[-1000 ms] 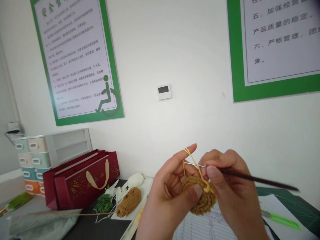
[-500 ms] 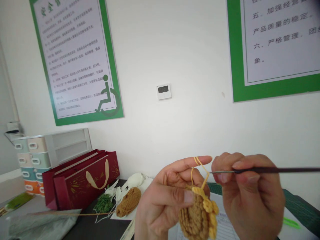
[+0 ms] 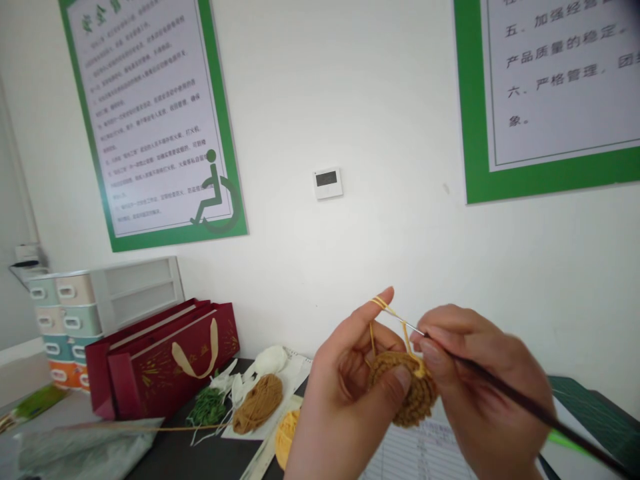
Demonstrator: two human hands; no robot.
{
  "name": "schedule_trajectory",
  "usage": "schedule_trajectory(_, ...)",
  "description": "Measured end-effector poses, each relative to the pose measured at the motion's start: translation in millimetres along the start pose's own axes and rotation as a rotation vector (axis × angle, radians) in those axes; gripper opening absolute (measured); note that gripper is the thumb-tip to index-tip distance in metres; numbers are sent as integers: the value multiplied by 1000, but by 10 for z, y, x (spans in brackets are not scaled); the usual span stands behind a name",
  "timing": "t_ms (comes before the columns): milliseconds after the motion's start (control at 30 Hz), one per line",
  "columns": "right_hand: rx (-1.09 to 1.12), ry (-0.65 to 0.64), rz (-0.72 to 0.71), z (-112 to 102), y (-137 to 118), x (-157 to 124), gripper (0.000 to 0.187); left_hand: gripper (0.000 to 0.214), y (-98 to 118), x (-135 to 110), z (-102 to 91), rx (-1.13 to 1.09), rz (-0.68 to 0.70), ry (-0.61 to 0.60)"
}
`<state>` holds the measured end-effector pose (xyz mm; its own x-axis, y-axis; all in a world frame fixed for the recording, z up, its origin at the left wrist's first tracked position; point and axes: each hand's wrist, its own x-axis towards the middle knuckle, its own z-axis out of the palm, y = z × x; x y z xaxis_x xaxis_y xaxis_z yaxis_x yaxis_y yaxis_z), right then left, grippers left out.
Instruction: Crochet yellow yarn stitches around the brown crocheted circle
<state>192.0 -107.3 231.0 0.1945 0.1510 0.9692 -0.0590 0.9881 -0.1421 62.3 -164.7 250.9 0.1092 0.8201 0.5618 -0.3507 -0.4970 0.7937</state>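
Observation:
My left hand pinches a round, ochre-brown crocheted piece between thumb and fingers. Yellow yarn loops over its raised index finger and runs down to the piece's edge. My right hand holds a crochet hook with a dark shaft like a pencil, its thin metal tip at the yarn strand near my left index finger. The hook's tip does not show clearly inside any stitch.
On the dark table lie a brown yarn ball, a yellow yarn ball, green strands and white material. A red gift bag and plastic drawers stand left. Printed sheets and a green mat lie below and right of my hands.
Both hands have moved down and closer together since the earlier frames. The crocheted piece has dropped back from its raised, tilted position, and the hook now slants down to the right.

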Motion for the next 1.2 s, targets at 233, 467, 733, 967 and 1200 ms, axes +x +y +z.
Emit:
schedule_trajectory(233,-280,-9,-341,-76,75,-33,46,55,12,38,-65,-110,-152,-24)
schedule_trajectory(467,339,162,181,74,-57,-4,10,57,140,113,-246,-270,-289,-211)
schedule_trajectory(733,774,85,665,67,-97,106,24,47,107,150,-338,-254,-321,-330)
schedule_trajectory(967,913,-8,982,145,-49,23,34,22,74,122,-205,-144,-130,-129)
schedule_trajectory(1200,937,9,1017,162,-13,1,32,76,50,122,-198,-144,-99,-52)
